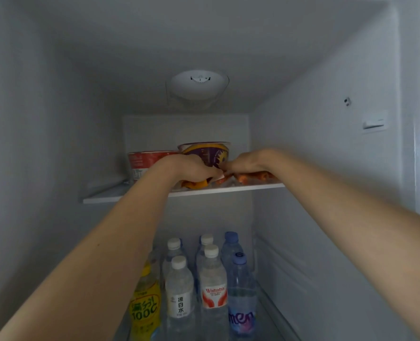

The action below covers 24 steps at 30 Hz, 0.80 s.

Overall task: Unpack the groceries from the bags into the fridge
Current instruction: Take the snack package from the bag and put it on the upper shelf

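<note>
Both arms reach into the open fridge (56, 119), hands meeting at the front of the upper shelf (130, 196). Left hand (191, 169) has its fingers curled down over an orange-and-yellow packet (195, 184) lying on the shelf; it grips the packet from above. Right hand (247, 163) sits just beside the left, fingertips turned toward it and lying on a clear packet of reddish food (250, 178) that stretches along the shelf under that wrist; whether those fingers pinch the wrapper or only rest on it cannot be told, the fingertips being blurred and partly hidden. Directly behind the two hands stands a purple-and-yellow noodle bowl (210, 152), touching or nearly touching the knuckles. Behind and to the left of the left hand stands a red noodle bowl (142, 162), partly hidden by that wrist. Above the grip, on the back of the ceiling, a round white thermostat dial (200, 83). Well below the hands, on the lower level, a cluster of upright water bottles (212, 289), and at their left a yellow-labelled drink bottle (145, 308).
</note>
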Each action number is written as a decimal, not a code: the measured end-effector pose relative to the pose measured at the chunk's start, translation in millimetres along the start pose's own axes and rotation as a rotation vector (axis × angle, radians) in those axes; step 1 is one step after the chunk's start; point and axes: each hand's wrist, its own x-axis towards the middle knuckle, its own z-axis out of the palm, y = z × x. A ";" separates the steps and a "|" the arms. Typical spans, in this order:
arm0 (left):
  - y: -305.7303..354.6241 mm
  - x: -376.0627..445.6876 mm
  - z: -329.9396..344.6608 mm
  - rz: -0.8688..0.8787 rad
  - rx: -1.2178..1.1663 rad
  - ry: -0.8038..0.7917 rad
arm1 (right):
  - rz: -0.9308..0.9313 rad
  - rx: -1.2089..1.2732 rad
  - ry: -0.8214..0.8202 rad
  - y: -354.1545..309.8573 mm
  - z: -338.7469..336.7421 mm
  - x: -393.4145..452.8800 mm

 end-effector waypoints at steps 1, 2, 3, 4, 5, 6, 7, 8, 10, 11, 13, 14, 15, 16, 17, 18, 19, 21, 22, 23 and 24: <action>-0.4 -2.9 -0.9 0.016 0.035 -0.026 | -0.016 0.021 -0.010 -0.6 1.4 0.7; -1.1 -5.4 -1.8 0.036 0.049 -0.046 | -0.036 0.040 -0.013 -1.6 2.3 0.0; -2.0 -8.5 -2.7 0.062 0.057 -0.056 | -0.062 0.052 -0.009 -2.4 2.2 0.0; -3.2 -11.8 -3.3 0.090 0.064 -0.055 | -0.078 0.067 -0.009 -2.9 1.3 1.1; -4.8 -14.6 -3.5 0.115 0.071 -0.045 | -0.072 0.081 -0.011 -2.5 -0.2 2.0; -6.7 -16.6 -3.2 0.137 0.070 -0.025 | -0.048 0.077 -0.012 -1.0 -2.6 1.1; -8.6 -18.7 -2.3 0.158 0.054 0.003 | -0.019 0.059 -0.005 1.5 -6.3 -1.0; -10.3 -20.3 -1.0 0.180 0.026 0.030 | 0.001 0.058 0.010 4.0 -10.1 -4.1; -11.6 -22.2 2.7 0.214 -0.032 0.064 | 0.011 0.054 0.093 8.3 -15.2 -6.7; -11.0 -22.7 4.2 0.226 -0.048 0.072 | 0.011 0.029 0.162 8.5 -15.8 -6.2; -8.0 -22.1 6.0 0.235 -0.044 0.079 | 0.008 0.038 0.175 3.8 -11.9 -6.9; -6.4 -20.9 6.9 0.233 -0.032 0.079 | 0.006 0.055 0.105 0.8 -7.7 -6.2; -4.8 -19.1 7.8 0.222 -0.017 0.077 | 0.019 0.044 0.026 -1.2 -3.7 -5.1; -3.6 -16.7 8.9 0.200 0.001 0.074 | 0.045 0.006 -0.045 -1.6 -1.0 -4.4; -3.0 -14.0 10.1 0.171 0.023 0.074 | 0.070 -0.048 -0.098 -0.3 0.6 -3.6; -3.1 -11.3 11.5 0.140 0.044 0.080 | 0.076 -0.093 -0.117 3.0 0.9 -3.2; -3.2 -8.7 13.0 0.116 0.060 0.094 | 0.072 -0.118 -0.099 8.2 -0.3 -2.5; -3.6 -5.8 16.1 0.127 0.076 0.137 | 0.083 -0.136 -0.029 17.6 -3.8 -4.4; -3.1 -5.5 17.2 0.169 0.070 0.150 | 0.080 -0.123 -0.017 21.4 -4.5 -6.5; -2.2 -6.0 18.0 0.223 0.055 0.142 | 0.074 -0.096 -0.014 25.5 -4.4 -7.0; -1.4 -6.9 18.2 0.274 0.034 0.113 | 0.075 -0.066 -0.015 28.1 -4.2 -7.8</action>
